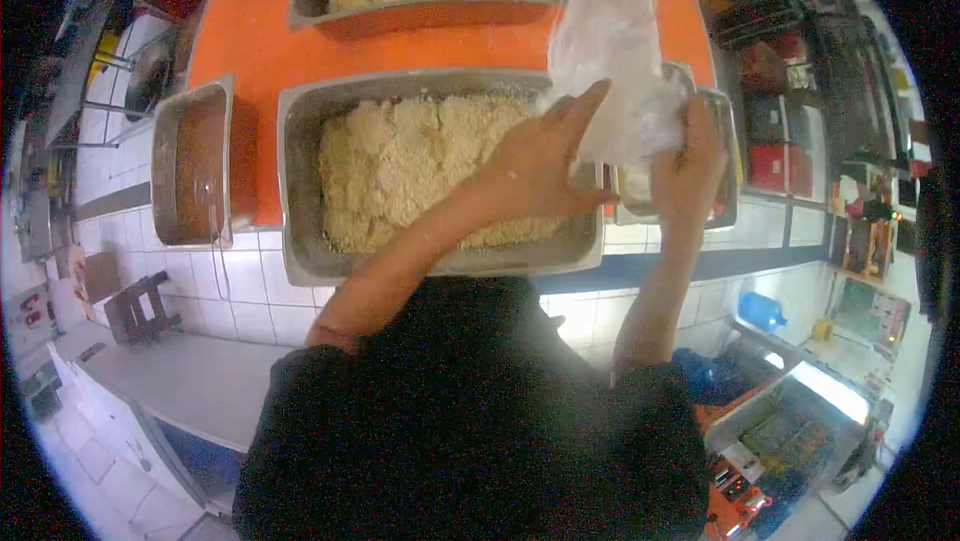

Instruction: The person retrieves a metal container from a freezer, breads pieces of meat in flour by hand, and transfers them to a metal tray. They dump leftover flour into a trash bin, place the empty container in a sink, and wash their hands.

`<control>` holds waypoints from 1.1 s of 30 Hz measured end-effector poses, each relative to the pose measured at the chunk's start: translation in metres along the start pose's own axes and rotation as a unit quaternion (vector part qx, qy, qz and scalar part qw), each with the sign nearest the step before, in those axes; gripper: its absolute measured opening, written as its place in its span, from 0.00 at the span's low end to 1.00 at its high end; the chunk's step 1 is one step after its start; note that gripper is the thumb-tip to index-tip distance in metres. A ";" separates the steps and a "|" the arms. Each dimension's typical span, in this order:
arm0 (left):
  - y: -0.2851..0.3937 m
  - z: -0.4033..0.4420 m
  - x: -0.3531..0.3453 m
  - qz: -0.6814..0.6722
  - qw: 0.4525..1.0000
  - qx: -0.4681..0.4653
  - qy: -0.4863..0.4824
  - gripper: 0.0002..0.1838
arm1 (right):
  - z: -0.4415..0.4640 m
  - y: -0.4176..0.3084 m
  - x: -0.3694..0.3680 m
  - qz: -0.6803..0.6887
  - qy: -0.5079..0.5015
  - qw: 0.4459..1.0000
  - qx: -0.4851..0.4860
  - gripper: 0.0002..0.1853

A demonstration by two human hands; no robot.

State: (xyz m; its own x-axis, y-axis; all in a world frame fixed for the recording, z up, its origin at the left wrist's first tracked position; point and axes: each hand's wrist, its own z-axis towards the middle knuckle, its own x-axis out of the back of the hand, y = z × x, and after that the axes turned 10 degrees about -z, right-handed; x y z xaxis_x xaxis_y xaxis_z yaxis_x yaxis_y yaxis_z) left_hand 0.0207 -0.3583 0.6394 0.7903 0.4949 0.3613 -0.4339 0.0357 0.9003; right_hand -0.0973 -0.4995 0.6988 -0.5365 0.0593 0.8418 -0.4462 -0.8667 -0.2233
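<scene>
A clear, crinkled plastic bag (612, 36) is raised over the right end of a deep metal pan (440, 266). My right hand (692, 156) grips the bag's lower right side, with its fingers partly hidden behind the plastic. Against the bag's lower left edge is my left hand (535, 161), its thumb and index finger spread wide apart; some of its other fingers are hard to make out. Under my left forearm, the pan holds a pale, crumbly breading-like mass (395, 166) with lumps in it.
Another metal pan (430, 13) with pale coated lumps sits at the back of the orange table (255, 26). A narrow metal container (192, 166) stands at the left edge. More metal containers (728, 156) are at the right, partly behind my right hand. A white counter (190, 381) lies lower left.
</scene>
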 end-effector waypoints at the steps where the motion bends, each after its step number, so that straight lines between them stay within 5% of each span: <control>1: -0.004 0.004 -0.006 -0.027 1.000 0.005 0.009 0.34 | 0.010 -0.014 -0.004 -0.003 0.004 1.000 0.005 0.28; 4: -0.033 0.034 -0.008 -0.037 0.982 -0.071 0.170 0.33 | 0.042 -0.062 -0.007 0.037 -0.077 0.996 -0.002 0.24; 5: -0.040 0.051 0.002 -0.045 0.989 0.036 0.139 0.29 | 0.056 -0.078 -0.005 0.022 -0.162 0.986 -0.016 0.23; 6: -0.046 0.064 0.007 -0.055 0.986 0.027 0.153 0.24 | 0.063 -0.084 -0.004 0.005 -0.246 0.969 -0.031 0.22; 7: -0.053 0.077 0.012 -0.065 0.984 0.017 0.167 0.20 | 0.062 -0.078 -0.007 -0.001 -0.244 0.969 -0.037 0.22; 9: -0.073 0.103 0.028 -0.083 0.965 -0.112 0.223 0.15 | 0.054 -0.054 -0.023 -0.050 -0.081 0.992 0.088 0.26; 13: -0.091 0.126 0.038 -0.227 0.948 0.122 0.187 0.10 | 0.020 -0.010 -0.060 -0.109 -0.081 0.990 -0.031 0.30; 15: -0.083 0.131 0.035 -0.328 0.911 0.160 0.191 0.11 | 0.013 0.022 -0.107 -0.085 -0.202 0.974 -0.056 0.33; 18: -0.079 0.139 0.033 -0.316 0.942 0.025 0.112 0.11 | 0.023 0.069 -0.158 -0.050 -0.250 0.964 -0.078 0.32; 21: -0.075 0.136 0.043 -0.214 0.970 0.052 0.099 0.13 | 0.067 0.039 -0.124 -0.143 -0.364 0.910 -0.137 0.24; 24: -0.115 0.145 0.029 -0.070 0.992 0.030 0.103 0.17 | 0.067 0.069 -0.180 -0.112 -0.251 0.953 -0.131 0.18; 26: -0.130 0.146 0.020 0.112 0.959 0.031 0.258 0.20 | 0.073 0.106 -0.240 -0.048 0.059 0.995 0.071 0.17; 27: -0.132 0.145 0.024 0.172 0.934 0.034 0.310 0.20 | 0.091 0.104 -0.244 -0.044 0.062 0.994 0.073 0.17; 30: -0.118 0.112 0.058 0.109 0.984 0.121 0.074 0.21 | 0.121 0.085 -0.236 0.117 -0.007 0.992 0.053 0.15; 32: -0.139 0.109 0.062 0.113 0.983 0.144 0.000 0.22 | 0.131 0.076 -0.234 0.075 -0.124 0.958 0.247 0.18; 33: -0.155 0.110 0.063 0.122 0.980 0.158 -0.019 0.23 | 0.124 0.083 -0.250 0.078 -0.126 0.957 0.249 0.18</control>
State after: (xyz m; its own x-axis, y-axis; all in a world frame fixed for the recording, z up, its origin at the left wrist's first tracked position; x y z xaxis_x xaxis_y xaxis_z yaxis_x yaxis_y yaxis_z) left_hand 0.1851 -0.4280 0.5488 0.6972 0.4228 0.5789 -0.4617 -0.3528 0.8138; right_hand 0.0886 -0.6472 0.5310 -0.3507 -0.1568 0.9233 0.0554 -0.9876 -0.1467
